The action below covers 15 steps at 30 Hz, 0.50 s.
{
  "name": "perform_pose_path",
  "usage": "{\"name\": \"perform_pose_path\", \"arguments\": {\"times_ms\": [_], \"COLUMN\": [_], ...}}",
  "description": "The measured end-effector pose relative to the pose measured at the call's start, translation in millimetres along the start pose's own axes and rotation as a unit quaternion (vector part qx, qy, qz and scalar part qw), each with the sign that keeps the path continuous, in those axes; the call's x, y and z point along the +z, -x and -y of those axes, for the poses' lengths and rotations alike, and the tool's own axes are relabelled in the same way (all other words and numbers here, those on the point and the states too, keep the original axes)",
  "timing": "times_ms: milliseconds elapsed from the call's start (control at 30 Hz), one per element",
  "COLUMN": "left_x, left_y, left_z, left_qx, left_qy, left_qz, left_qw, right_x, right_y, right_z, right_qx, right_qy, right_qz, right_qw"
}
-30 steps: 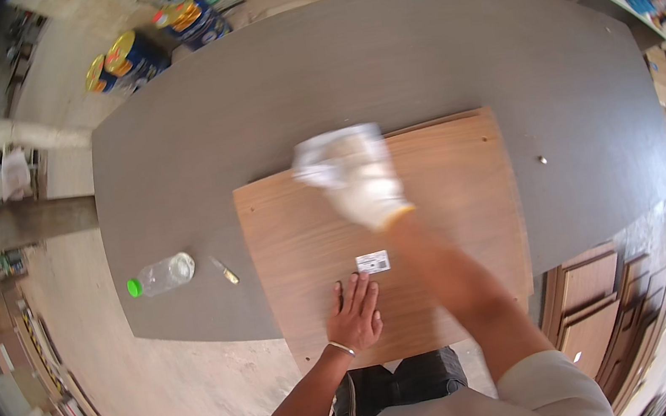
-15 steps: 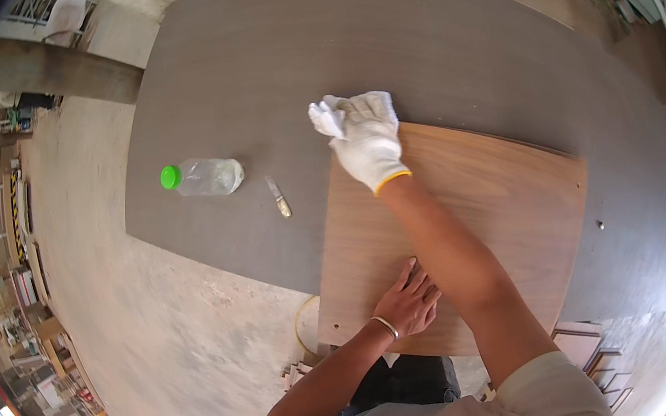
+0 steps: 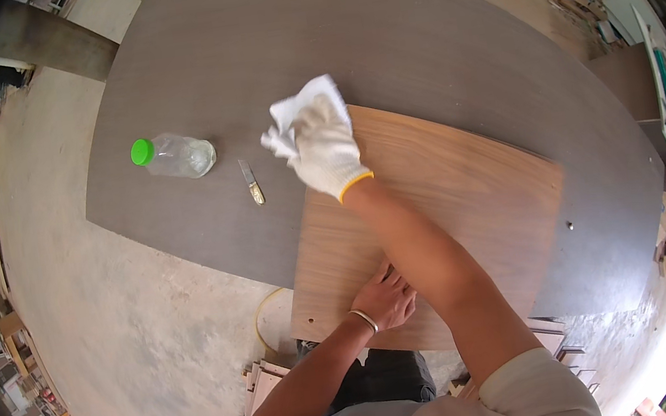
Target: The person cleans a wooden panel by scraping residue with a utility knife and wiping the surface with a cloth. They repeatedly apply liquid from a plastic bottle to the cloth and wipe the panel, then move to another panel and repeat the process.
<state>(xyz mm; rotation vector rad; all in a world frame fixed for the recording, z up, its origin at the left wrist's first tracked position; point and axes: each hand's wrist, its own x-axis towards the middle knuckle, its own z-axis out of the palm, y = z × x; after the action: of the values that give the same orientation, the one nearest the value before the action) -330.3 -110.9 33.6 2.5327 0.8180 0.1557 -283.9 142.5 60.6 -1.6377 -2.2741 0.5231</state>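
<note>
My right hand (image 3: 327, 151), in a white knit glove with a yellow cuff, grips a crumpled white cloth (image 3: 322, 92). It is at the far left corner of a flat brown wood-grain board (image 3: 440, 184), its fingers partly covered by the cloth. Bare and wearing a bracelet, my left hand (image 3: 384, 301) lies flat on the board's near part, some fingertips hidden beneath my right forearm. Left of the board are a small knife (image 3: 252, 183) and a clear bottle with a green cap (image 3: 181, 156), lying on its side.
The board rests on a large grey-brown tabletop (image 3: 217, 45) and overhangs its near edge. A small dark object (image 3: 570, 225) lies to the board's right. Concrete floor (image 3: 149, 293) surrounds the table; a yellow hose or cord (image 3: 260, 320) hangs near its front edge.
The whole view has shifted, so the table and things on it appear farther left. My right hand with the cloth has moved slightly left across the board's corner. My left hand stays on the board.
</note>
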Motion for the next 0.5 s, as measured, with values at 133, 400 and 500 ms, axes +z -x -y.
{"name": "perform_pose_path", "arguments": {"times_ms": [133,400,500], "left_x": [8.7,-11.6,2.7], "left_y": [14.5,2.3,7.7], "left_z": [3.7,-0.2,2.5], "left_qx": [-0.057,0.000,-0.023], "left_qy": [0.065,-0.042,-0.002], "left_qz": [0.106,-0.027,-0.022], "left_qw": [0.991,0.999,0.999], "right_x": [11.0,7.1,38.0], "right_y": [81.2,16.5,105.3], "right_z": [38.6,-42.7,10.3], "right_qx": [-0.110,0.045,-0.088], "right_qy": [-0.174,0.023,-0.042], "right_qz": [-0.005,-0.046,-0.013], "right_qw": [0.979,0.998,0.995]}}
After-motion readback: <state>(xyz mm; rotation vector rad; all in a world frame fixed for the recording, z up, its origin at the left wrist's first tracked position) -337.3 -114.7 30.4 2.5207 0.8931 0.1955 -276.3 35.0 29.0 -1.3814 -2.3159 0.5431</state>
